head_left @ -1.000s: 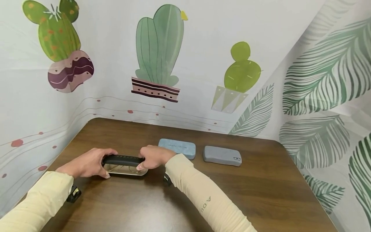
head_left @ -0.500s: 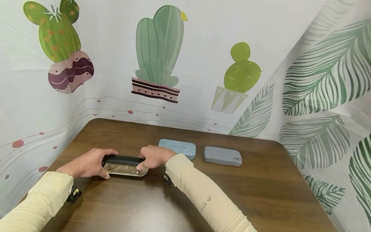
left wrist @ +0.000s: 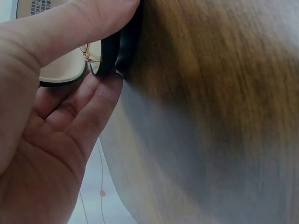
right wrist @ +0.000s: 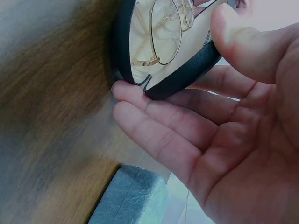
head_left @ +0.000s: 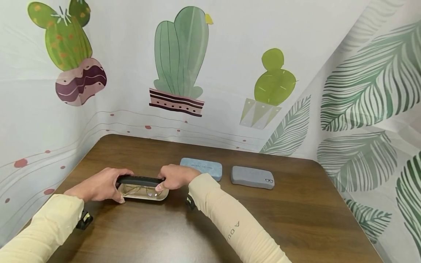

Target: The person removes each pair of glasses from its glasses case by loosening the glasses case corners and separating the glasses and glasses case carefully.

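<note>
A black glasses case (head_left: 139, 180) with a cream lining stands partly open toward me on the left of the table. Gold-rimmed glasses (right wrist: 148, 61) lie inside it, one lens showing at the gap in the head view. My left hand (head_left: 102, 185) grips the case's left end, thumb low at the front edge and fingers over the top. At the opposite end my right hand (head_left: 175, 178) holds on, its thumb (right wrist: 229, 30) on the lid's rim and fingers along the hinge side. Printed text shows inside the lid in the left wrist view.
Behind my right hand lies a light blue glasses case (head_left: 210, 168). A grey glasses case (head_left: 251, 176) with a small glasses mark sits to its right. The brown wooden table (head_left: 296, 212) ends at a white cloth (head_left: 227, 73) printed with cacti and leaves.
The black case's lid has tilted up a little, so more of the lining and the glasses shows. Both hands have stayed nearly in place.
</note>
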`<control>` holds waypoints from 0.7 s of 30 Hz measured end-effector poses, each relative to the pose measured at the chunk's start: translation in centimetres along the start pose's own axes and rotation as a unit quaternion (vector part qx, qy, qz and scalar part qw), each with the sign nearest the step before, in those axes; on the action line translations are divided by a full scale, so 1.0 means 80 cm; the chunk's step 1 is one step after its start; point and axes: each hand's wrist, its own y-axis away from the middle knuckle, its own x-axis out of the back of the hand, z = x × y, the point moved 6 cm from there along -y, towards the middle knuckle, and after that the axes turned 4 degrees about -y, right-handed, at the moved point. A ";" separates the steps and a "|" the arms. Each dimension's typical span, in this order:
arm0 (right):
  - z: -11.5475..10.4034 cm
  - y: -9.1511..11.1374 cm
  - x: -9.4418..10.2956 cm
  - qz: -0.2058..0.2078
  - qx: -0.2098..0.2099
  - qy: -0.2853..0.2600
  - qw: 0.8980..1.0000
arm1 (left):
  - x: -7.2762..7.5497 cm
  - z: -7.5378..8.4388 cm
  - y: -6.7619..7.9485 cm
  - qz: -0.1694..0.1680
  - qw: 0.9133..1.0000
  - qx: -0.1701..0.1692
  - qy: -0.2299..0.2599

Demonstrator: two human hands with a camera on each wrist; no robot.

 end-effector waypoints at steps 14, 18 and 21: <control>0.005 0.001 0.002 0.004 -0.014 -0.022 1.000 | 0.000 -0.002 -0.001 -0.002 1.000 0.006 -0.002; 0.007 0.000 0.001 0.002 -0.018 -0.028 0.999 | 0.000 -0.003 -0.001 -0.001 1.000 0.010 0.006; 0.009 0.000 0.001 -0.002 -0.024 -0.038 0.999 | 0.000 -0.003 -0.001 -0.003 1.000 0.014 0.016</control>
